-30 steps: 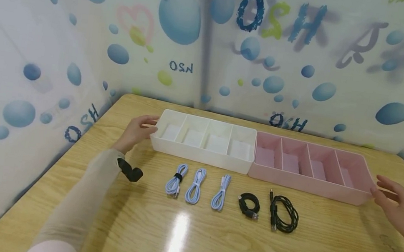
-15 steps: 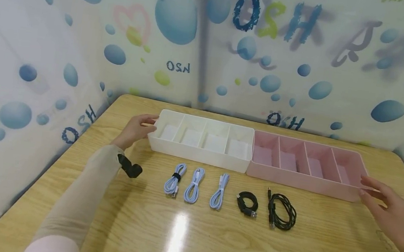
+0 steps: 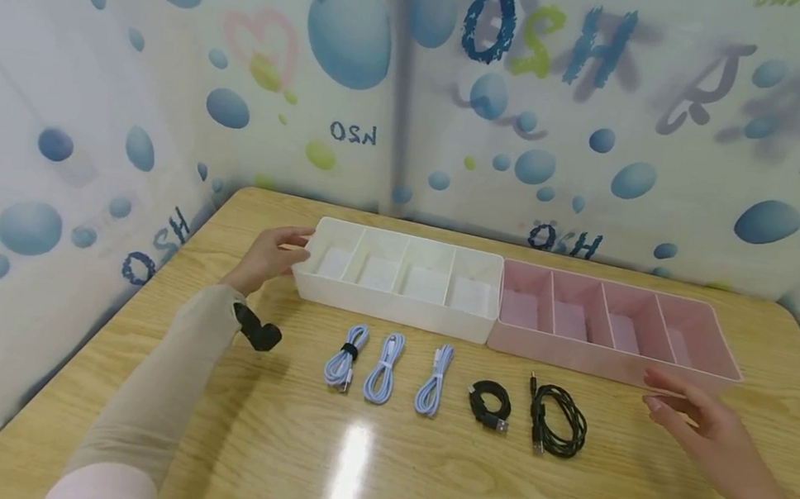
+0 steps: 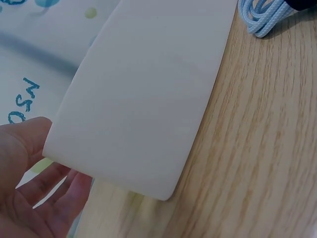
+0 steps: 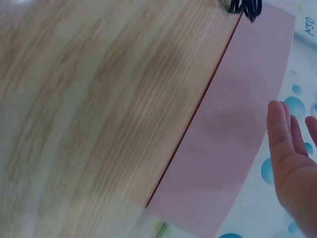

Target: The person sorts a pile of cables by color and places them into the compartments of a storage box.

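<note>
A white divided box (image 3: 393,303) and a pink divided box (image 3: 596,359) stand end to end in a row. My left hand (image 3: 270,258) touches the white box's left end, thumb by its upper corner in the left wrist view, other fingers loosely bent against the end wall. My right hand (image 3: 709,441) hovers in front of the pink box's right part, fingers loosely extended and holding nothing. Before the boxes lie three coiled light blue cables, the left one (image 3: 345,359) with a black strap, the middle (image 3: 383,370) and the right (image 3: 433,383) with pale ties.
Two black coiled cables, a small one (image 3: 490,405) and a larger one (image 3: 559,419), lie right of the blue ones. Each box has several compartments. A patterned wall covering (image 3: 430,128) rises behind the wooden table (image 3: 445,488).
My right hand has left the pink box's right end and moved left and toward the front. The left hand stays at the white box. The view has shifted slightly.
</note>
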Tool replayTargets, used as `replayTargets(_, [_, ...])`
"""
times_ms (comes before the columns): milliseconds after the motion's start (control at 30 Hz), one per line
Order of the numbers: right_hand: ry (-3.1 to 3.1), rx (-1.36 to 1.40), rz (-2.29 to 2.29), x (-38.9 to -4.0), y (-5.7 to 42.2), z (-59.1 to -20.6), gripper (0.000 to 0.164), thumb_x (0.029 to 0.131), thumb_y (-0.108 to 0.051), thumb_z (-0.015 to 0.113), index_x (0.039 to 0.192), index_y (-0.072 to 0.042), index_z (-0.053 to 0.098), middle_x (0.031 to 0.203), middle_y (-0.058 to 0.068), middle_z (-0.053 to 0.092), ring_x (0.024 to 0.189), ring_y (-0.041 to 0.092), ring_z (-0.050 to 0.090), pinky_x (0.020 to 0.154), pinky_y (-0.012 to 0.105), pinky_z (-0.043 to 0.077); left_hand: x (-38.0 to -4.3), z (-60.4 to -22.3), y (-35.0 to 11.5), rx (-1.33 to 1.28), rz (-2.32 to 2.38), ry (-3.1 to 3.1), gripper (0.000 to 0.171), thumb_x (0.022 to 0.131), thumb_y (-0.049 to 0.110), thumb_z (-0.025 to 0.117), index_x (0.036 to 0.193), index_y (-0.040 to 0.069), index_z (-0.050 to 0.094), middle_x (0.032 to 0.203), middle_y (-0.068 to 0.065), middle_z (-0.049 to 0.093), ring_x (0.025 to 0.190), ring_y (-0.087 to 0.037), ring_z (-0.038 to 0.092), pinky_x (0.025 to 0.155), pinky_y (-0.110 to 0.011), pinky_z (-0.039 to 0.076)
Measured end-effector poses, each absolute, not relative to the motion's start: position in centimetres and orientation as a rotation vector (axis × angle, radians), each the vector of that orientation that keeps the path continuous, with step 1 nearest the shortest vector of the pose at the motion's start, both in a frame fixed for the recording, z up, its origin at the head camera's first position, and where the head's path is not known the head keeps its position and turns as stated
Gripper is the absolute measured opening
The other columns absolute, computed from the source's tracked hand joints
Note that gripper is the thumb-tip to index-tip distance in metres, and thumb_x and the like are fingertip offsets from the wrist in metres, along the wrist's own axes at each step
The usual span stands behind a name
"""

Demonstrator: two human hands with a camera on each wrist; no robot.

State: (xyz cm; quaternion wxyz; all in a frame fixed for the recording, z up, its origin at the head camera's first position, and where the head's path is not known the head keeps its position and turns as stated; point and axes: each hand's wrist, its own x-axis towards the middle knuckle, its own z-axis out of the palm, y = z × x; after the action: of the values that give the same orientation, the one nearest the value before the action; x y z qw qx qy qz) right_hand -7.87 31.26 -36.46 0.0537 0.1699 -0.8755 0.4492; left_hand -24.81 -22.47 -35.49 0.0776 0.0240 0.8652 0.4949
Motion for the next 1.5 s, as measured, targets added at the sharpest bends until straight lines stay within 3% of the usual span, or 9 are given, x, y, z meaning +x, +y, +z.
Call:
replayTargets(333, [-2.662,0.564,1.472,-7.3,29.3,-36.7,0.038,0.088,0.004,0.047,0.125,0.004,0.044,0.111,-0.021,0.05,0.093,-0.004,0.054,0.069,0.016,0.047,-25.0,-35.6,-22.7,0.045,1.509,2.57,0.048,0.089,0.009,0.051,0.134,0.009,0.038,0.128,-0.02,0.04,0.105,-0.032,0.046,0.075,-0.037,0.046])
replayTargets(667, [-2.666,0.475,1.659,-7.2,28.0,-37.4,0.038,0.089,0.001,0.046,0.125,-0.011,0.048,0.107,-0.02,0.053,0.091,0.001,0.056,0.069,0.019,0.048,-25.1,-35.7,-22.8,0.014,1.601,2.514,0.049,0.088,0.009,0.051,0.135,0.01,0.037,0.129,-0.02,0.039,0.111,-0.032,0.041,0.084,-0.043,0.042])
replayTargets(1033, [-2.752,0.372,1.722,-7.6,27.5,-38.2,0.038,0.09,-0.007,0.048,0.124,0.009,0.041,0.104,-0.016,0.056,0.087,0.002,0.056,0.065,0.027,0.05,-25.3,-36.0,-22.6,-0.009,1.603,2.523,0.05,0.087,0.007,0.05,0.135,0.009,0.038,0.128,-0.02,0.04,0.11,-0.032,0.042,0.084,-0.045,0.043])
replayTargets(1100, [-2.795,0.337,1.732,-7.7,27.4,-38.2,0.041,0.09,-0.01,0.049,0.124,0.012,0.039,0.106,-0.009,0.056,0.086,0.002,0.056,0.065,0.029,0.05,-25.4,-36.2,-22.6,-0.019,1.597,2.527,0.05,0.086,0.007,0.051,0.134,0.01,0.039,0.128,-0.019,0.04,0.111,-0.032,0.042,0.084,-0.044,0.043])
replayTargets(1300, [-2.861,0.254,1.841,-8.1,27.2,-38.4,0.048,0.092,-0.013,0.047,0.128,0.014,0.032,0.115,0.027,0.047,0.087,0.002,0.055,0.068,0.031,0.05,-25.5,-36.5,-22.7,-0.03,1.602,2.521,0.05,0.086,0.007,0.051,0.134,0.011,0.039,0.129,-0.018,0.04,0.111,-0.031,0.042,0.084,-0.044,0.043])
replayTargets(1500, [-2.85,0.194,1.964,-8.3,27.2,-38.7,0.052,0.091,-0.013,0.048,0.129,0.016,0.028,0.118,0.028,0.044,0.089,0.001,0.054,0.072,0.032,0.05,-25.4,-36.6,-22.8,-0.022,1.614,2.509,0.05,0.087,0.008,0.051,0.135,0.011,0.038,0.128,-0.018,0.04,0.109,-0.031,0.044,0.084,-0.043,0.043])
